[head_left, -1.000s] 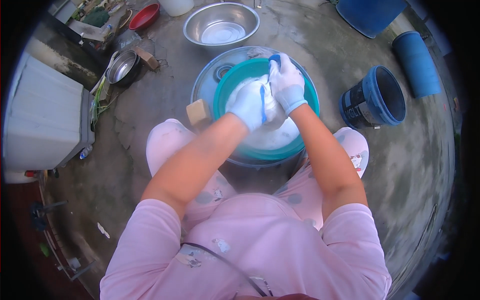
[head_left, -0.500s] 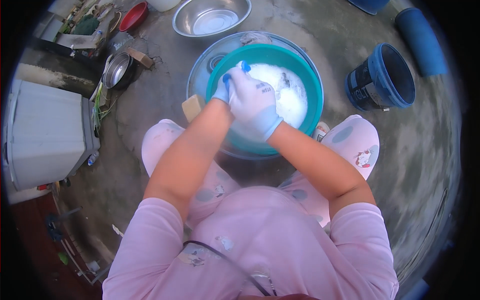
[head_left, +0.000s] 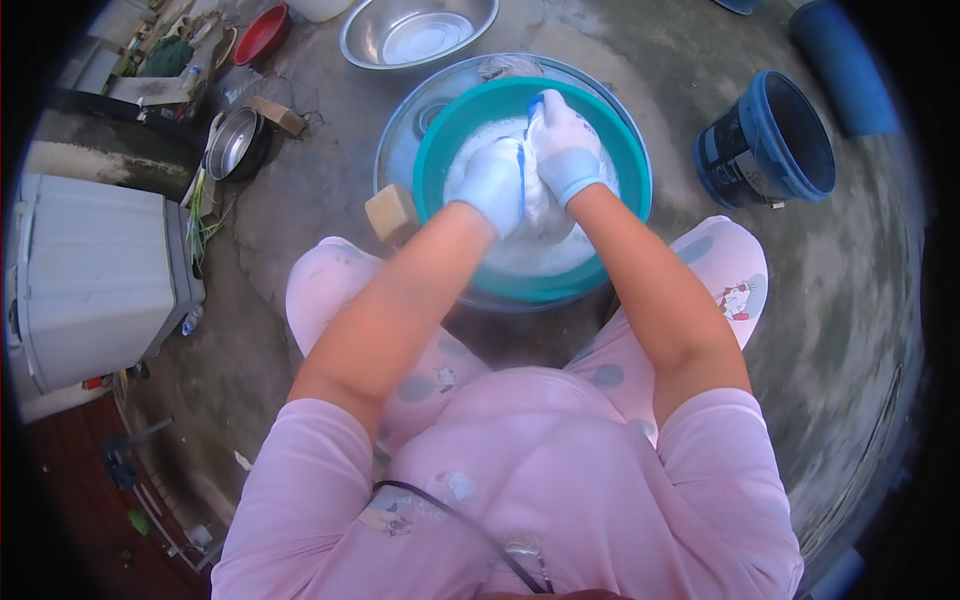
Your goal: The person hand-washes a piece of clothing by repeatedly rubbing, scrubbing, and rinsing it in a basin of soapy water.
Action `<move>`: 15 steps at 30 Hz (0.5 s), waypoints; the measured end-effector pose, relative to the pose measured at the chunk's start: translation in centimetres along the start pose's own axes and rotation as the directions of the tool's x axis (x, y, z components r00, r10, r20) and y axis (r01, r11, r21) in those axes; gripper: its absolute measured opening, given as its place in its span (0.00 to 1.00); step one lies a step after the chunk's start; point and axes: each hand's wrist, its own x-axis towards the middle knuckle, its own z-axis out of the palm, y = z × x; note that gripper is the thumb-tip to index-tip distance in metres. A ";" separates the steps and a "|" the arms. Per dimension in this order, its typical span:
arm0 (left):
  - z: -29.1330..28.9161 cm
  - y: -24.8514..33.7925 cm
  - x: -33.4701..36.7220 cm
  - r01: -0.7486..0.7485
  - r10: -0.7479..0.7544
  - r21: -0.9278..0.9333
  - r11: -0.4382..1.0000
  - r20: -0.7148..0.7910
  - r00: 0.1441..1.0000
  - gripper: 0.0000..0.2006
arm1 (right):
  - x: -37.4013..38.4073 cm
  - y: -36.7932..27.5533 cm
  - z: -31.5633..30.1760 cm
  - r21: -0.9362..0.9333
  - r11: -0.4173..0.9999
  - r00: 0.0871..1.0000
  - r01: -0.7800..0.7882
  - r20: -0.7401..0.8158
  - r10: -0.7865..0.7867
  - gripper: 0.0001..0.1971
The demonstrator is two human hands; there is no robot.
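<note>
A teal basin (head_left: 640,235) with white suds (head_left: 535,262) sits in a larger shallow bluish tub (head_left: 396,150) in front of my knees. Over the suds, my left hand (head_left: 492,184) and my right hand (head_left: 566,145) work side by side in white gloves with blue on the finger side. Both are closed on a wet white cloth (head_left: 540,205), bunched between them and hanging toward the suds. My right hand is a little farther out than my left. The cloth's lower part is hard to tell from the foam.
A beige block (head_left: 391,214) rests at the tub's left edge, and a greyish cloth (head_left: 510,66) at its far edge. Beyond stands a steel basin (head_left: 420,35). A dark blue bucket (head_left: 765,140) is at right, a grey-white container (head_left: 95,275) at left.
My hands were pressed together, right over left, at the basin's left side. Now they are apart, the right farther right, with white cloth showing between them.
</note>
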 end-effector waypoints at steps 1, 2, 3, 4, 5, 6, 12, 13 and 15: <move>-0.1 2.2 0.5 0.302 -0.335 -0.670 0.678 0.083 0.938 0.17 | -1.0 -0.7 0.0 0.025 1.000 0.999 -0.011 -0.036 0.012 0.11; -0.8 3.6 0.6 0.364 -0.499 -0.929 -0.067 0.348 0.794 0.16 | -2.0 -2.2 -0.2 0.056 0.998 0.998 -0.005 -0.068 0.008 0.11; -3.5 -1.2 -1.0 0.349 -0.417 -0.634 0.690 0.046 0.908 0.17 | -3.7 -5.9 -0.3 0.078 0.985 0.988 0.153 -0.033 -0.151 0.11; -5.3 -3.6 -1.7 0.263 0.039 -0.961 0.081 0.267 0.963 0.20 | -5.1 -7.2 0.2 0.192 0.913 0.933 0.360 -0.081 -0.351 0.10; -5.0 -4.1 -1.9 0.215 0.128 -0.976 0.025 0.217 0.968 0.20 | -5.5 -7.5 -0.1 0.178 0.887 0.903 0.427 -0.038 -0.427 0.10; -4.5 -4.6 -1.9 0.169 0.212 -0.985 -0.032 0.158 0.964 0.20 | -5.6 -7.8 -0.3 0.171 0.852 0.864 0.495 0.006 -0.503 0.10; -1.8 3.2 -0.3 0.309 -0.390 -0.951 0.010 0.281 0.877 0.18 | -1.4 -3.4 -0.2 0.077 0.997 0.997 0.013 -0.074 -0.007 0.11; -1.1 4.1 -0.2 0.297 -0.393 -0.955 0.016 0.267 0.880 0.18 | -3.0 -5.2 -0.2 0.090 0.987 0.990 0.134 -0.059 -0.130 0.10; 3.5 8.0 -0.1 0.378 -0.499 -0.339 0.862 -0.700 0.510 0.18 | -4.7 -6.4 0.1 0.193 0.933 0.953 0.303 -0.055 -0.298 0.10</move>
